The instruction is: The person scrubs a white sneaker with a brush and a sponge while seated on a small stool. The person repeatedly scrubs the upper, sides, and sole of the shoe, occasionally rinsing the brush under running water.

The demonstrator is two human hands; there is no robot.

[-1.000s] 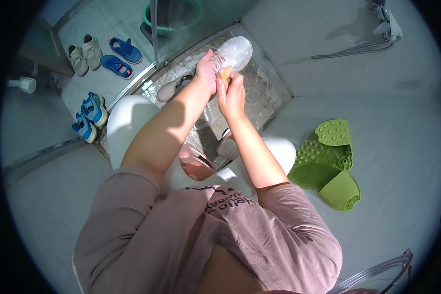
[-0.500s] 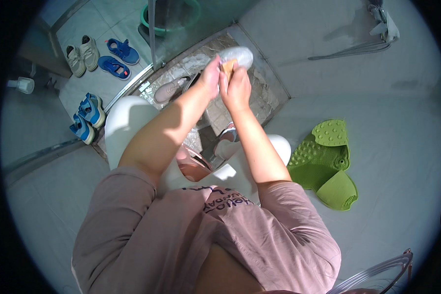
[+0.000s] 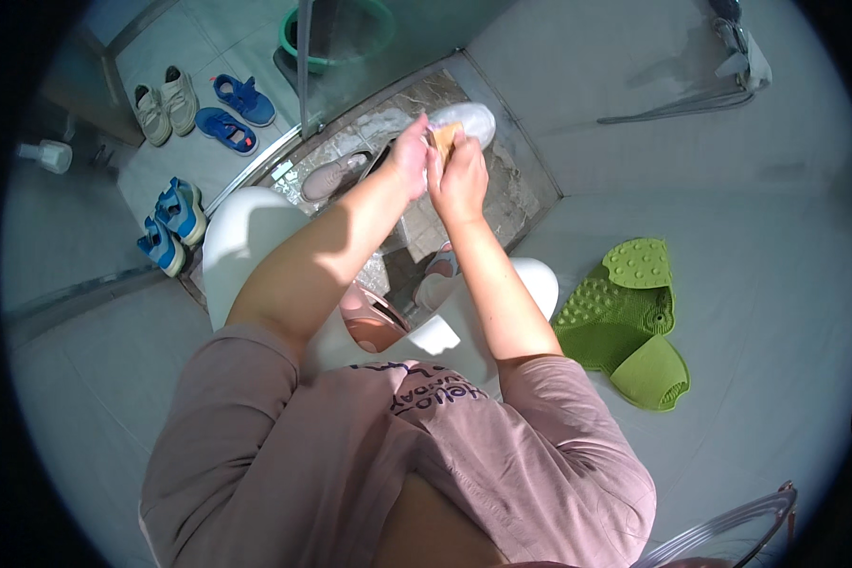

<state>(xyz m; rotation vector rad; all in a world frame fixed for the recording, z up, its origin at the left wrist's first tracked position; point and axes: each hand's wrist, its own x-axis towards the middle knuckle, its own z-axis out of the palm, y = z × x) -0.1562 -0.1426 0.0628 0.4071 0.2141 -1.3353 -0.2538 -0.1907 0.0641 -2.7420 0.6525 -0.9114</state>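
The largest thing under my eyes was the stone-patterned floor [image 3: 521,185] of the shower, and to my right lay the green mat [image 3: 625,317], with its flaps folded. Ahead, behind the glass, stood a green basin [image 3: 288,49]. A grey shoe [image 3: 331,178] was on the floor, just to the left of my hands. The white shoe [image 3: 475,121] was directly in front of my hands and slightly to the right; its long axis went from my left fingers out to the right, with the toe pointing away from me to that side. My left hand [image 3: 410,159] seemed to grip its rear part, although my fingers there were hidden. My right hand [image 3: 461,175] was close beside the left and nearer to the toe, closed around the smallest thing, a tan block [image 3: 447,137]. The block lay over the shoe's near side; whether it touched, I could not tell.
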